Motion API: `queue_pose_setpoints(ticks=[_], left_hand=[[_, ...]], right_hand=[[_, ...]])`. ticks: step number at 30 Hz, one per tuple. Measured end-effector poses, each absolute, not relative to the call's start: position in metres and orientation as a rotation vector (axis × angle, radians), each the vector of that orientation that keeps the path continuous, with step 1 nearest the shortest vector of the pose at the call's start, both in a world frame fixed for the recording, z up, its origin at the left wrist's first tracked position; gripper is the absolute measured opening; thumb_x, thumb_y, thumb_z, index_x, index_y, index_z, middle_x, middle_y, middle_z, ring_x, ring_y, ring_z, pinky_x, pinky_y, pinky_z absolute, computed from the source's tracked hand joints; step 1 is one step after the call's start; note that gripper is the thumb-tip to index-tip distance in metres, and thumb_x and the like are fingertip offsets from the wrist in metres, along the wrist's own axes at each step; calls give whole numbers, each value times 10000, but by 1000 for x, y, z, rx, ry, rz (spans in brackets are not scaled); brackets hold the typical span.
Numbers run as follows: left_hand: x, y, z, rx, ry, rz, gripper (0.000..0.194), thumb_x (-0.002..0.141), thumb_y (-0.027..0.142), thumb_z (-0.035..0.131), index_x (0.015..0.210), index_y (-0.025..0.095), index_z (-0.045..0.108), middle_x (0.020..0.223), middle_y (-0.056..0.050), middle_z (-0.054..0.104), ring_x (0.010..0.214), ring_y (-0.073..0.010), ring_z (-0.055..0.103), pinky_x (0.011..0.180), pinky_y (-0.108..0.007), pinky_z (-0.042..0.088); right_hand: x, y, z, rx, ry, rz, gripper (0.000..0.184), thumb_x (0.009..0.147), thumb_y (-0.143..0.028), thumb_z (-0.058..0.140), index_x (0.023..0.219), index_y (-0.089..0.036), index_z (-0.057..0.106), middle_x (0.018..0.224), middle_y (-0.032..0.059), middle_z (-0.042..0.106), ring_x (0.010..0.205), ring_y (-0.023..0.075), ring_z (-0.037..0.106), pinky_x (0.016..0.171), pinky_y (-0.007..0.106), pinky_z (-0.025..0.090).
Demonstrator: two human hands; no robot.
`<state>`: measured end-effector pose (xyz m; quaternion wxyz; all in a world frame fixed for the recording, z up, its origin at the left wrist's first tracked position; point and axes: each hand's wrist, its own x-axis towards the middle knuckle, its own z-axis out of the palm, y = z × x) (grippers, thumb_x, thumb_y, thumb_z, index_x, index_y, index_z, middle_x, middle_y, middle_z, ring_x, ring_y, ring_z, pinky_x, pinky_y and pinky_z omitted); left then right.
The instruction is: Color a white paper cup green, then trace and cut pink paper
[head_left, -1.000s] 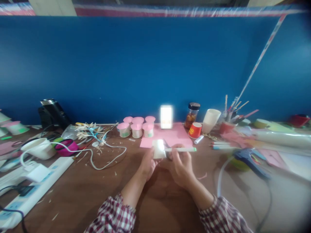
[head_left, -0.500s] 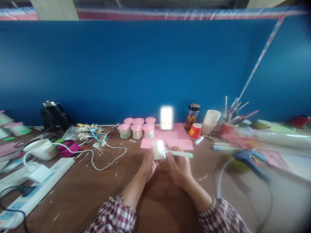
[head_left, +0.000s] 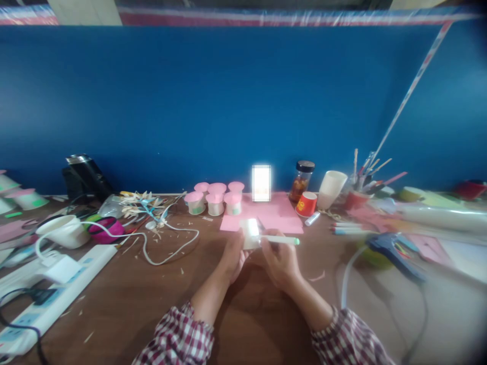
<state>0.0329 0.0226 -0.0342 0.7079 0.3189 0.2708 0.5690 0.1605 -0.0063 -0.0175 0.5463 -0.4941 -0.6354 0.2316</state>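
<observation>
My left hand (head_left: 233,257) is closed around a small white cup (head_left: 248,238), whose side shines with glare. Between the fingers of my right hand (head_left: 281,262) sits a white marker (head_left: 280,240) with a green end pointing right. Its other end is at the cup's right side; whether the tip touches the cup is too blurred to tell. Just beyond both hands lies a pink paper sheet (head_left: 279,215). Several white cups with pink discs on top (head_left: 216,203) stand grouped behind it to the left.
A bright screen (head_left: 261,183) stands at the sheet's back. Rightward are a dark-lidded jar (head_left: 300,182), a red paper cup (head_left: 306,204), a white cup (head_left: 332,188) and a blue glue gun (head_left: 395,256). A power strip (head_left: 57,304) and white cable (head_left: 146,253) lie left.
The white cup has turned slightly in my left hand and sits a little further right. The marker has shifted only slightly, and both hands keep their grip.
</observation>
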Motion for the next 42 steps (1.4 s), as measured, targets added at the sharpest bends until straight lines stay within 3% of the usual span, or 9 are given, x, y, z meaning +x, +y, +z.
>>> queue_pose_setpoints(ticks=[42], left_hand=[[32,24,-36,747,587,1261,466,806,487,588,1121,144,616,1054,-108,677,1065,-247,583,950,-394,417]], right_hand=[[160,-6,-17,-1191,-1541,487,171,868,-311,505,865,-172,604,670,3,616,548,121,540,524,216,429]])
